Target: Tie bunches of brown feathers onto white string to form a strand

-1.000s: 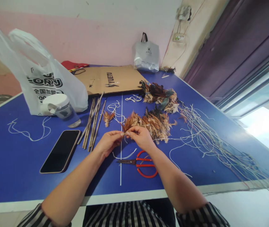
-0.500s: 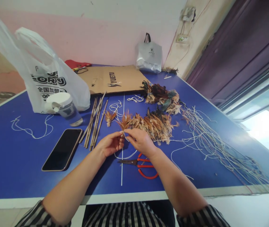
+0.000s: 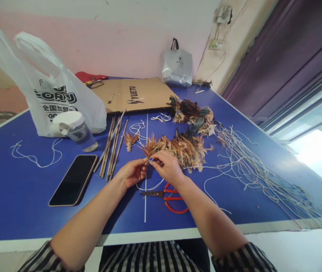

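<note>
A small bunch of brown feathers stands upright, its base pinched in the fingers of my left hand. My right hand is closed on a thin white string at the base of that bunch. Behind my right hand lies a long heap of tan feather bundles. One small feather bundle rests to the left, near loose string. Red-handled scissors lie below my hands, partly behind my right forearm.
On the left are a phone, wooden sticks, a clear cup and a white plastic bag. Flat cardboard, a silver bag and dark feathers lie farther back. Many strings spread at the right.
My right fingers have shifted slightly at the base of the feather bunch. My left hand keeps its hold. The whole view has moved a little.
</note>
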Available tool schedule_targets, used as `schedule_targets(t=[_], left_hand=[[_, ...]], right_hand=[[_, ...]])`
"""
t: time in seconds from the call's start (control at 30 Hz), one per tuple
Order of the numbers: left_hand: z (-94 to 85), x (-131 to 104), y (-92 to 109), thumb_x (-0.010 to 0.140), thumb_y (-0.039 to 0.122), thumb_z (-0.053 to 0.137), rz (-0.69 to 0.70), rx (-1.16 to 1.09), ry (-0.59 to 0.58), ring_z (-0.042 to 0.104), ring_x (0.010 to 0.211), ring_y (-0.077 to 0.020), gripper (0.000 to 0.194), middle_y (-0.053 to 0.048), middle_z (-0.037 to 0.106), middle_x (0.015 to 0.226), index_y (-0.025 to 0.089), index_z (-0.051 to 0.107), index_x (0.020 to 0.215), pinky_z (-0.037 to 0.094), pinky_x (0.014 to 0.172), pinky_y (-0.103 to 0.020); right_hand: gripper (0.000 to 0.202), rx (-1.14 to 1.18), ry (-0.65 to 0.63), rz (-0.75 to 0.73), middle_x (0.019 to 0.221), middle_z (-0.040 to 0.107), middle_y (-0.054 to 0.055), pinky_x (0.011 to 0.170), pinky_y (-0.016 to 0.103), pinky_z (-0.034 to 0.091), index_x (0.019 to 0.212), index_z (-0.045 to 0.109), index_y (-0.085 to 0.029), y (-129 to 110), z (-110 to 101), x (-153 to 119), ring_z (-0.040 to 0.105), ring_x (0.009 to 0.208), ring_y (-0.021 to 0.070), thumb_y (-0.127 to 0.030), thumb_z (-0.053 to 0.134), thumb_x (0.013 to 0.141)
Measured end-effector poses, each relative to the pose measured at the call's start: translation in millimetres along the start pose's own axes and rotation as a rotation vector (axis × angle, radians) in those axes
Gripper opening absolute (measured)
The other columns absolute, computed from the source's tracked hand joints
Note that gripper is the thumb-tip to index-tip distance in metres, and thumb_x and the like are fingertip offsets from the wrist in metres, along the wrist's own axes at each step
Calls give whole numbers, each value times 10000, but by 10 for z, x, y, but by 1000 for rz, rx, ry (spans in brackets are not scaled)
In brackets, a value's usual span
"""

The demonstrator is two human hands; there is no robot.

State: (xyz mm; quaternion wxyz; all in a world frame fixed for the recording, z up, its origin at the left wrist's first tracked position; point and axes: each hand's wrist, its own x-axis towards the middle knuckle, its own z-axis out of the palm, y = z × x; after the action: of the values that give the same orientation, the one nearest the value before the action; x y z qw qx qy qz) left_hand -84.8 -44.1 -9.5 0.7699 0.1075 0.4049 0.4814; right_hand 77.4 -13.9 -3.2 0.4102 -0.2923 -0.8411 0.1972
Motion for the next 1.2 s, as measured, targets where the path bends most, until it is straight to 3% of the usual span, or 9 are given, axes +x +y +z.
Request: schedule_targets(t=[0.33, 0.57, 0.73, 0.93, 1.1, 1.2], left_hand=[[19, 1, -33, 649, 103, 663, 134, 198, 9, 456, 415, -32, 70, 10, 520, 519, 72, 612, 685, 343, 367, -121], [32, 11, -81, 567, 263, 749, 341, 462, 63, 447, 368, -48, 258, 39, 523, 475, 119, 569, 683, 351, 362, -156], [52, -5, -110, 587, 313, 729, 512, 651, 55, 447, 357, -65, 289, 50, 531, 517, 142, 593, 776, 331, 322, -174], [42, 2, -109, 596, 312, 721, 510, 763, 83, 446, 385, -75, 281, 23, 570, 517, 130, 664, 802, 338, 366, -195], [7, 22, -89, 612, 300, 704, 706, 918, 98, 547, 560, -116, 181, -18, 631, 610, 136, 670, 681, 415, 550, -220], [-49, 65, -74, 626, 333, 683, 698, 1005, 133, 537, 556, -115, 209, -14, 622, 598, 128, 653, 652, 401, 549, -221]], right_hand=[[151, 7, 1, 60, 740, 577, 47, 665, 254, 422, 737, 603, -160, -28, 58, -8, 523, 692, 132, -220, 490, 815], [186, 343, -23, 628, 488, 503, -26, 428, 211, 322, 617, 590, -155, 22, 106, 30, 405, 425, 82, -320, 595, 702], [237, 679, -45, 847, 413, 437, -59, 340, 188, 225, 559, 526, -154, 42, 83, 61, 316, 332, 44, -342, 636, 654], [224, 789, -14, 890, 424, 472, -52, 315, 164, 216, 582, 544, -137, 57, 92, 57, 333, 320, 29, -314, 672, 626], [233, 773, -54, 917, 428, 483, -51, 306, 153, 234, 593, 555, -126, 69, 105, 46, 347, 318, 23, -325, 666, 639], [219, 724, -128, 889, 464, 518, -35, 334, 148, 312, 624, 593, -114, 67, 88, 45, 397, 348, 28, -322, 623, 685]])
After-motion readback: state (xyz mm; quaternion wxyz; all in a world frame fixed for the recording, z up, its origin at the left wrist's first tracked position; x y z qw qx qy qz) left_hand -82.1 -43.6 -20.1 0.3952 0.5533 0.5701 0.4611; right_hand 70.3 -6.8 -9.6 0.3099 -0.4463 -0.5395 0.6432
